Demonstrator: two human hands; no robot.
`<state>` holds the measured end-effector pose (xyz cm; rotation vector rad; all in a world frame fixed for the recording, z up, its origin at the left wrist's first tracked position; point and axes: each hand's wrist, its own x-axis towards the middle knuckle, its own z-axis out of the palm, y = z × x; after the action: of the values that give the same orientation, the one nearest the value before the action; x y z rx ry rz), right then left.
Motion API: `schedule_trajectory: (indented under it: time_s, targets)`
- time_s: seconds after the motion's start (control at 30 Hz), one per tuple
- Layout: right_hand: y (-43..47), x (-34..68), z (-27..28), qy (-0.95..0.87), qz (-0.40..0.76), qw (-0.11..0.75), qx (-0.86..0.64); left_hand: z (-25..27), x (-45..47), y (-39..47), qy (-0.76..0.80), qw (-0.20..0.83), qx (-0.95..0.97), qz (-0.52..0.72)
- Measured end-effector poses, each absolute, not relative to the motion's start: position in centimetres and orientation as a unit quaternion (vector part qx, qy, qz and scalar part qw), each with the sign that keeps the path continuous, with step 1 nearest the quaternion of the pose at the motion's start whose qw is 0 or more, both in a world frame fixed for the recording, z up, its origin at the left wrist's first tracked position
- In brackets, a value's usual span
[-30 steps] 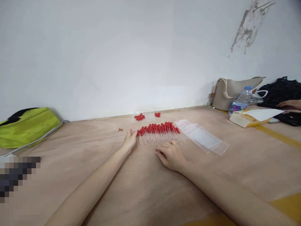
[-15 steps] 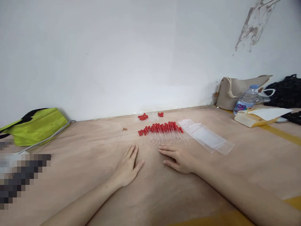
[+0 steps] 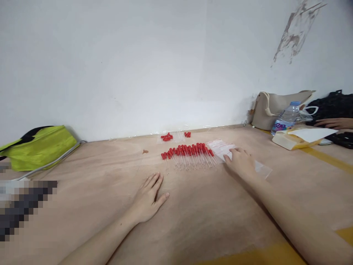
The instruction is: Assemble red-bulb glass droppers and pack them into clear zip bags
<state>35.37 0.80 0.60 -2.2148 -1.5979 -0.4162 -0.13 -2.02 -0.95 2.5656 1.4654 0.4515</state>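
The counter (image 3: 91, 191) fills most of what I see. The left hand (image 3: 147, 198) lies flat on it, its grip spread and holding nothing. The right hand (image 3: 242, 163) arches over the clear bags (image 3: 216, 145) — fingers loosely bent, though from here I can't tell whether that grip has pinched one. Just left of the bags, the red-capped droppers (image 3: 193, 154) lie packed in a row, thin stems toward the person. A bag dragged leftward could snag the end stems and scatter them — perhaps crack one. Smallest, loose red caps (image 3: 167, 137) sit behind.
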Motion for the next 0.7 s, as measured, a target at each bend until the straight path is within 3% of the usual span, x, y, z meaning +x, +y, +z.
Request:
schedule_trajectory:
  time_s: [0.17, 0.4, 0.47, 0.57, 0.63, 0.7]
  targets:
    - [2.0, 38.3, -0.5, -0.528, -0.072, 0.088, -0.841, -0.8, 0.0, -2.0, 0.487, 0.092, 0.852, 0.165]
    - [1.8, 38.0, -0.6, -0.531, -0.114, 0.1, -0.834, -0.5, 0.0, -2.1, 0.489, 0.094, 0.854, 0.149]
    - [1.3, 37.7, 0.2, -0.541, -0.171, 0.171, -0.805, -0.4, 0.0, -2.2, 0.492, 0.105, 0.849, 0.161]
    - [0.4, 35.8, 2.2, -0.556, -0.159, 0.384, -0.72, 0.1, 0.0, -2.6, 0.489, 0.137, 0.829, 0.235]
    - [-0.6, 33.0, 3.4, -0.574, -0.02, 0.532, -0.623, 0.5, 0.4, -2.8, 0.473, 0.185, 0.805, 0.305]
    - [-1.8, 29.3, 4.1, -0.578, 0.161, 0.615, -0.512, 0.9, 1.3, -2.9, 0.457, 0.282, 0.761, 0.363]
